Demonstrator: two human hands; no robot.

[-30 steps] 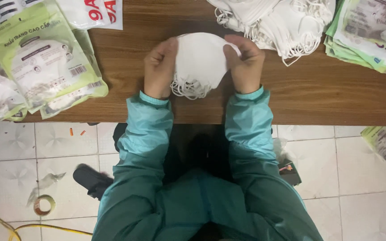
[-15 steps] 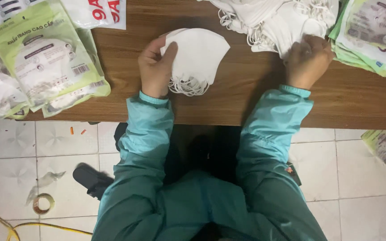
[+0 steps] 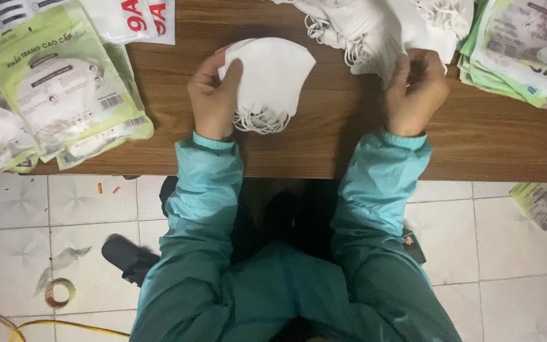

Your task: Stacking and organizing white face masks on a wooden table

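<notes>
My left hand (image 3: 215, 95) grips a small stack of folded white face masks (image 3: 273, 76), their ear loops hanging toward me over the wooden table (image 3: 324, 139). My right hand (image 3: 416, 88) is at the near edge of a loose pile of white masks (image 3: 381, 25) at the back of the table, fingers pinching one mask from the pile. Both arms wear teal sleeves.
Green and white packed mask bags (image 3: 58, 95) lie on the table's left. A stack of empty green bags (image 3: 520, 44) lies at the right. Below the table edge is white tiled floor with a tape roll (image 3: 58, 292), a yellow cable and one fallen bag (image 3: 542, 202).
My right hand left the held stack and moved right and back to the loose pile, where it now pinches a mask. My left hand keeps the stack.
</notes>
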